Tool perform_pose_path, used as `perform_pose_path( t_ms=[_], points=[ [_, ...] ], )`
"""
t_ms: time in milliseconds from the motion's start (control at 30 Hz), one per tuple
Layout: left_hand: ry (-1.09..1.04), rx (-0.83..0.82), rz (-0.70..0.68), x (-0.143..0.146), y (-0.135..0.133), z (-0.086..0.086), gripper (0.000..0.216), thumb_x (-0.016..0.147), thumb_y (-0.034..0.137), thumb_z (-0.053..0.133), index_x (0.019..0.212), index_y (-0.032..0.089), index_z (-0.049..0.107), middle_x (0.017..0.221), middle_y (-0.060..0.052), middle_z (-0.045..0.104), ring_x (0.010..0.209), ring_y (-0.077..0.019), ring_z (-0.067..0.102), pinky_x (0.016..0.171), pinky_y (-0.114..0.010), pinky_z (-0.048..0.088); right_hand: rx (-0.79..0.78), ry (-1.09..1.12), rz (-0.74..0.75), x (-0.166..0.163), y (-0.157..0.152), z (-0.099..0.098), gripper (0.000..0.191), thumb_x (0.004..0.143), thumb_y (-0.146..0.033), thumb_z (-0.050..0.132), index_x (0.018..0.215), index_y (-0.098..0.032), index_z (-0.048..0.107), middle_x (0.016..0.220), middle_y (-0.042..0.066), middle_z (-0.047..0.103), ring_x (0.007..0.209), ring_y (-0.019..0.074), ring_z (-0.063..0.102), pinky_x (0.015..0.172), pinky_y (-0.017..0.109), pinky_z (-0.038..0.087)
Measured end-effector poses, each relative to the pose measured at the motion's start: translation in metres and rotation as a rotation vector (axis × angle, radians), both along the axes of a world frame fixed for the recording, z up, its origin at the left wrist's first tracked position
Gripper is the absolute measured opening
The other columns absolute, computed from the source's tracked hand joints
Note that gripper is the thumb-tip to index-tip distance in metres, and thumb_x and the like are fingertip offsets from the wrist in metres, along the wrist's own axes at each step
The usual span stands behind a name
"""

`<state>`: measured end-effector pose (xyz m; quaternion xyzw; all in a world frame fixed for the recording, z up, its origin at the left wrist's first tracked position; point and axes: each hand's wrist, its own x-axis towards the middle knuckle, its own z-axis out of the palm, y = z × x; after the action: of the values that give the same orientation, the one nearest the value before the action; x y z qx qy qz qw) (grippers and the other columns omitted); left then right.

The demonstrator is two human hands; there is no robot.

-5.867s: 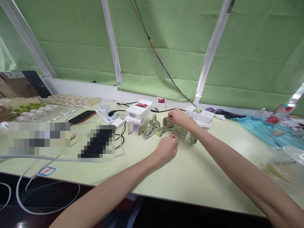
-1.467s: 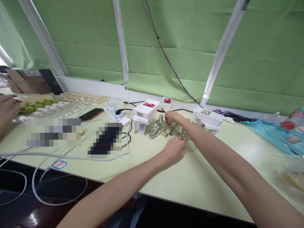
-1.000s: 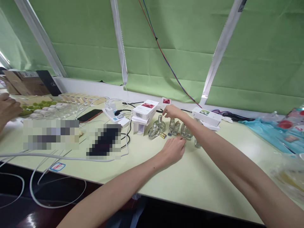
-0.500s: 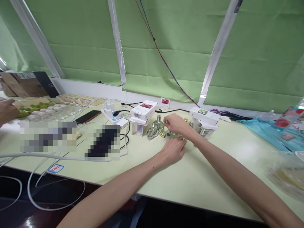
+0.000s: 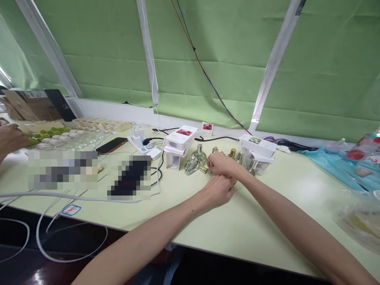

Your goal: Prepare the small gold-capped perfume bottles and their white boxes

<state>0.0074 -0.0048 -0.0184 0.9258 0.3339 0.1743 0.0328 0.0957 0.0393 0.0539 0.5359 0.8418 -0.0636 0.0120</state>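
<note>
Since half a second ago the right hand (image 5: 221, 165) has pulled back toward me and now sits touching the left hand (image 5: 220, 189), which uncovers a row of gold-capped bottles (image 5: 232, 153) standing behind it. From the head cam, the right grip is curled in tight with the fingers (image 5: 211, 163) tucked down, and I honestly can't tell if anything's in it. Same for the left grip: loosely curled, resting on the table (image 5: 252, 213), contents hidden. Just left of the right hand there's a small gold tube (image 5: 203, 169) lying flat, a clear bottle on its side (image 5: 190, 166), and a round bottle (image 5: 200, 155) upright behind those. A white box with a red picture (image 5: 180, 137) is left of the bottles, and a white box with a green picture (image 5: 257, 144) is on the right. Someone else's hand (image 5: 12, 136) is way off at the left edge.
</note>
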Motion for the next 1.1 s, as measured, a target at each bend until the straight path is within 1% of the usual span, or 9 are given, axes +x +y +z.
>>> perform_pose_path(
  t_ms=[167, 300, 400, 533, 633, 767, 933, 1033, 1100],
  points=[
    [-0.02, -0.009, -0.012, 0.0, -0.002, 0.002, 0.012, 0.076, 0.01, 0.051, 0.08, 0.018, 0.059, 0.08, -0.006, 0.064, 0.07, -0.0198, 0.057, 0.055, -0.033, 0.029, 0.1, 0.158, 0.01, 0.007, -0.005, -0.002, 0.013, 0.09, -0.019, 0.057, 0.095, -0.019, 0.069, 0.083, 0.007, 0.068, 0.07, 0.0164, 0.06, 0.06, 0.024, 0.04],
    [-0.05, -0.069, 0.024, 0.0, -0.004, 0.004, 0.011, 0.075, 0.01, 0.051, 0.071, 0.018, 0.057, 0.067, -0.004, 0.058, 0.059, -0.0174, 0.051, 0.05, -0.033, 0.025, 0.277, 0.374, 0.038, 0.014, -0.012, -0.006, 0.018, 0.094, -0.019, 0.051, 0.091, -0.018, 0.069, 0.074, 0.004, 0.068, 0.071, 0.0159, 0.061, 0.069, 0.024, 0.044],
    [-0.089, -0.092, 0.073, -0.001, -0.003, 0.006, 0.014, 0.076, 0.01, 0.05, 0.065, 0.017, 0.056, 0.06, -0.004, 0.055, 0.053, -0.016, 0.047, 0.049, -0.033, 0.022, 0.461, 0.585, 0.047, 0.021, -0.021, -0.014, 0.02, 0.097, -0.022, 0.048, 0.097, -0.018, 0.068, 0.08, 0.004, 0.07, 0.071, 0.0149, 0.062, 0.073, 0.025, 0.047],
    [-0.204, -0.113, 0.078, -0.003, -0.002, 0.01, 0.017, 0.082, 0.012, 0.046, 0.077, 0.016, 0.062, 0.073, -0.007, 0.063, 0.057, -0.0151, 0.051, 0.05, -0.031, 0.029, 0.785, 0.766, -0.003, 0.033, -0.035, -0.034, 0.023, 0.101, -0.025, 0.044, 0.105, -0.019, 0.066, 0.094, 0.008, 0.071, 0.082, 0.0173, 0.066, 0.077, 0.029, 0.052],
    [-0.268, -0.122, 0.091, -0.004, 0.0, 0.014, 0.022, 0.083, 0.012, 0.045, 0.089, 0.014, 0.065, 0.093, -0.01, 0.068, 0.067, -0.0163, 0.058, 0.055, -0.029, 0.039, 0.952, 0.76, 0.075, 0.043, -0.043, -0.051, 0.024, 0.099, -0.021, 0.044, 0.109, -0.022, 0.065, 0.099, 0.009, 0.07, 0.092, 0.0198, 0.067, 0.084, 0.036, 0.055],
    [-0.272, -0.102, 0.133, -0.005, 0.004, 0.017, 0.025, 0.084, 0.012, 0.045, 0.097, 0.015, 0.066, 0.103, -0.011, 0.069, 0.075, -0.0182, 0.062, 0.063, -0.029, 0.045, 1.006, 0.723, 0.147, 0.048, -0.043, -0.066, 0.029, 0.097, -0.016, 0.045, 0.12, -0.024, 0.062, 0.105, 0.01, 0.069, 0.1, 0.0211, 0.067, 0.087, 0.039, 0.056],
    [-0.355, -0.049, 0.188, -0.012, 0.014, 0.022, 0.024, 0.089, 0.016, 0.046, 0.102, 0.017, 0.066, 0.102, -0.008, 0.07, 0.087, -0.0188, 0.065, 0.078, -0.029, 0.049, 1.054, 0.752, 0.112, 0.05, -0.04, -0.068, 0.03, 0.097, -0.016, 0.044, 0.123, -0.022, 0.059, 0.107, 0.012, 0.069, 0.103, 0.0223, 0.067, 0.088, 0.041, 0.056],
    [-0.457, -0.011, 0.236, -0.017, 0.019, 0.026, 0.026, 0.09, 0.016, 0.046, 0.108, 0.018, 0.065, 0.111, -0.007, 0.07, 0.094, -0.018, 0.066, 0.086, -0.029, 0.049, 1.016, 0.738, 0.031, 0.051, -0.042, -0.065, 0.024, 0.098, -0.018, 0.042, 0.114, -0.019, 0.061, 0.1, 0.011, 0.071, 0.092, 0.0205, 0.069, 0.08, 0.035, 0.056],
    [-0.48, -0.005, 0.267, -0.019, 0.021, 0.028, 0.026, 0.09, 0.016, 0.045, 0.108, 0.018, 0.064, 0.103, -0.005, 0.072, 0.088, -0.0172, 0.066, 0.084, -0.028, 0.049, 0.905, 0.678, -0.073, 0.051, -0.044, -0.063, 0.025, 0.099, -0.02, 0.041, 0.111, -0.019, 0.063, 0.098, 0.011, 0.073, 0.084, 0.0196, 0.069, 0.075, 0.032, 0.055]
  ],
)
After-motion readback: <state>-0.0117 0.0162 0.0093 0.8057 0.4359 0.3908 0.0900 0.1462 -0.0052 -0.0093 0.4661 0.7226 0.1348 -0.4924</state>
